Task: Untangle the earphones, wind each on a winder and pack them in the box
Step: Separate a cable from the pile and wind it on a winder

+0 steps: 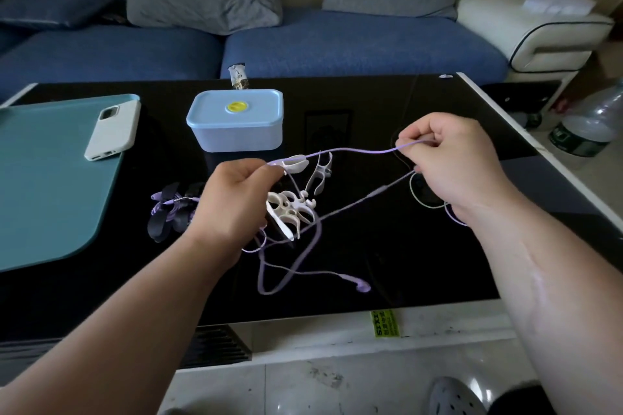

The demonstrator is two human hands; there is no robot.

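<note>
- Lilac earphones with a thin rubbery cable (354,151): strung in the air above the glossy black table (387,263). One stretch drawn nearly straight between both hands, loose loops trailing onto the tabletop, lilac earbud (362,286) lying at the near end.
- Pinched by left hand (232,202), fingers curled on the cable beside a white plastic tip.
- Pinched also by right hand (451,158), fingertips closed narrowly on the far end of that stretch, with a second strand passing under the palm.
- Seems to be the untangling step, judging by loops crossing the heap of white fishbone-shaped plastic winders (290,212); winding of this pair not yet begun.
- Likely one pair done: dark winder wrapped in purple cable (172,209), lying just left of the left hand.
- Next move probably calls for easing loops off the heap without tightening any knot, then finding a free end.
- Pale blue lidded plastic box (236,121): closed, standing behind the hands; needs opening before packing.
- Hard to tell: number of winders in the heap, and whether the cable is knotted round them or merely draped.
- Partly hidden by the right wrist: pale green cord (418,199).
</note>
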